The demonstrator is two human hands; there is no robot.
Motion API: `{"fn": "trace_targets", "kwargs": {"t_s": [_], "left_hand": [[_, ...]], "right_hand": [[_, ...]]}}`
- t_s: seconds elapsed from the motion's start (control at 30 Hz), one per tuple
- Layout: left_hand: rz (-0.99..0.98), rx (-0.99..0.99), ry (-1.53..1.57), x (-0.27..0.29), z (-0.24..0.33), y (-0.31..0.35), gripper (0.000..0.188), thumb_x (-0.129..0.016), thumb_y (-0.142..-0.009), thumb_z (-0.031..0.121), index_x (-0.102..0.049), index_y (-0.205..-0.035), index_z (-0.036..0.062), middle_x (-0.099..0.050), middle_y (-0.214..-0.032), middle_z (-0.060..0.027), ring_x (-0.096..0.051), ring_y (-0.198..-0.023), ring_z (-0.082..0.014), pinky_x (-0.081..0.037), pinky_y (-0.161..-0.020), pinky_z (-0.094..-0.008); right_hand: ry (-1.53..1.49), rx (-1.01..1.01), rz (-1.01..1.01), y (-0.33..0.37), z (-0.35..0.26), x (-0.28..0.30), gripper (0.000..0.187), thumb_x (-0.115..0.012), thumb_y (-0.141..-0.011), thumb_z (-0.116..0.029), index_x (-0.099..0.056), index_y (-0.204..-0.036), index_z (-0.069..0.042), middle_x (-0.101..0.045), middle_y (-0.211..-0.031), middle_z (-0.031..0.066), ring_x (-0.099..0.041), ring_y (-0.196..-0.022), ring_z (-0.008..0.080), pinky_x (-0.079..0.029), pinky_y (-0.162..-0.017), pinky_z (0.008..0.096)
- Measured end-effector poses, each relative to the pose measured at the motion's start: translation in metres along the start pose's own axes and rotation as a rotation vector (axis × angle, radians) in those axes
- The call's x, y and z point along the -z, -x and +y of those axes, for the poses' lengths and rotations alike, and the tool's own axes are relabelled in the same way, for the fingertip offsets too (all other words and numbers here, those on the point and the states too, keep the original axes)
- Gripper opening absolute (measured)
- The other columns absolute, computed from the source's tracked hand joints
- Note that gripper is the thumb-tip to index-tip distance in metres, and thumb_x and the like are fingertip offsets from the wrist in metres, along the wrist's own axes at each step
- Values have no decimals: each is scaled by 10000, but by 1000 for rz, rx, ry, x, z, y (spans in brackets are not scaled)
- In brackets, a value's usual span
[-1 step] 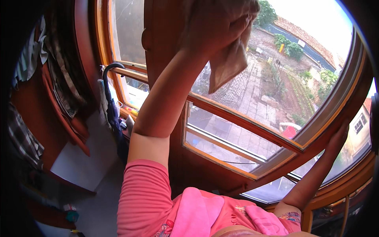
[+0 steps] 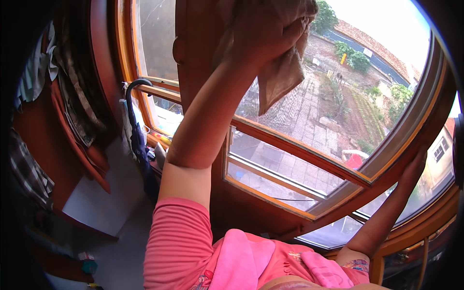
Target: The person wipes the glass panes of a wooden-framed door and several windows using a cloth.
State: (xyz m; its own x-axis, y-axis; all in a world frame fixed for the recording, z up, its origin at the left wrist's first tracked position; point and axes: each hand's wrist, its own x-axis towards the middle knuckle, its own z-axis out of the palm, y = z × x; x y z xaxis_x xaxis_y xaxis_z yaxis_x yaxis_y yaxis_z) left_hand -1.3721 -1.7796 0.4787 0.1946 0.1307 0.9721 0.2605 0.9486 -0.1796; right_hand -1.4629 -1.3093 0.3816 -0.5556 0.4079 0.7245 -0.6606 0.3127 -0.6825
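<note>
My left hand (image 2: 270, 36) is raised high at the top of the view, closed on a brownish cleaning cloth (image 2: 282, 82). The cloth bunches around the fingers, and a loose corner hangs below them. It is in front of the large upper pane (image 2: 333, 104) of a wooden window; whether it presses the glass I cannot tell. Off to the right, my right hand (image 2: 417, 164) grips the outer edge of the window frame (image 2: 403, 152), its fingers partly hidden in shadow.
At left, a dark umbrella (image 2: 137, 130) hangs by its hook from the rail of another window (image 2: 157, 48). Clothes (image 2: 36, 72) hang farther left. A lower pane (image 2: 285, 166) lies under the crossbar (image 2: 299, 150). Outside are a paved yard and plants (image 2: 357, 60).
My left forearm and elbow have shifted very slightly right, and the cloth's hanging corner has moved a little with them. My right hand stays where it was.
</note>
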Motion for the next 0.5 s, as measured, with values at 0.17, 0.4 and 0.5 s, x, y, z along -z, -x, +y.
{"fn": "trace_targets", "kwargs": {"t_s": [0.17,0.4,0.5], "left_hand": [[-314,6,11,5,29,96,715,-679,-782,388,-498,-1409,95,-341,-1453,-391,-357,-1364,-545,-224,-1169,-646],[-403,-76,-114,20,40,99,797,-706,-753,383,-447,-1437,65,-321,-1482,-406,-391,-1358,-535,-316,-1144,-567],[-255,-76,-165,2,-1,44,751,-735,-740,385,-509,-1409,129,-382,-1456,-340,-417,-1347,-482,-291,-1163,-563]], "right_hand": [[16,25,-11,-3,8,5,658,-423,-1054,-518,-501,-1425,20,-586,-1373,168,-567,-1239,274,-413,-1060,359],[61,2,-19,1,-3,3,679,-404,-1054,-527,-492,-1429,32,-577,-1381,189,-562,-1249,295,-410,-1067,370],[75,26,-7,-1,9,-5,688,-398,-1053,-535,-490,-1429,33,-573,-1383,194,-564,-1244,300,-414,-1062,374]]}}
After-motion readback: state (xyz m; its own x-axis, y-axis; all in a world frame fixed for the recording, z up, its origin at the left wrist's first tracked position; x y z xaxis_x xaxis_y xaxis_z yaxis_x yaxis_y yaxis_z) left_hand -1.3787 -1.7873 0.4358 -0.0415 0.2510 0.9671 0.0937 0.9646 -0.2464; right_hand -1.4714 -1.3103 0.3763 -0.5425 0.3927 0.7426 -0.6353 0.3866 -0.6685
